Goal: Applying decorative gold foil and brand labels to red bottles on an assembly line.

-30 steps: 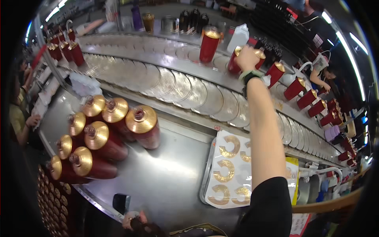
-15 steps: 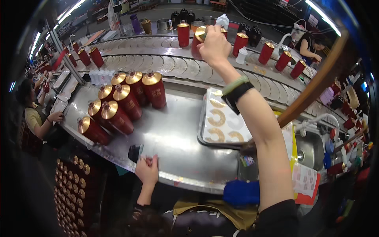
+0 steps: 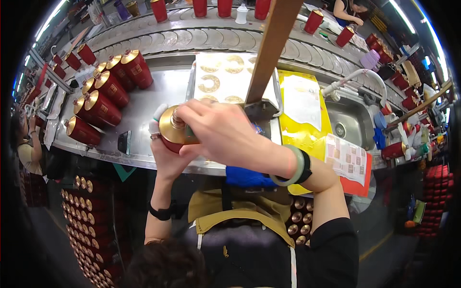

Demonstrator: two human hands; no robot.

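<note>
Close in front of me, over the steel worktop's near edge, is a red bottle (image 3: 169,126) with a gold shoulder, tilted. My left hand (image 3: 165,161) is closed round its lower left side, a pale wrap on one finger. My right hand (image 3: 218,126) is closed on it from the right, fingers at the neck. A small dark green patch shows under the right palm; I cannot make out what it is. Just beyond my hands lies a tray (image 3: 279,98) of white sheets bearing gold ring-shaped labels (image 3: 209,83).
Several red bottles (image 3: 111,90) with gold shoulders stand at left. A small dark block (image 3: 124,142) sits nearer. Behind runs a plated conveyor (image 3: 211,39) carrying bottles. A wooden post (image 3: 273,48) rises beside the tray. Rightward are a yellow sheet (image 3: 300,132), a sink (image 3: 353,126) and a faucet (image 3: 355,74).
My right hand has brought a bottle from the conveyor to in front of me. My left hand has moved from the worktop edge onto the bottle. The view has shifted rightward and down.
</note>
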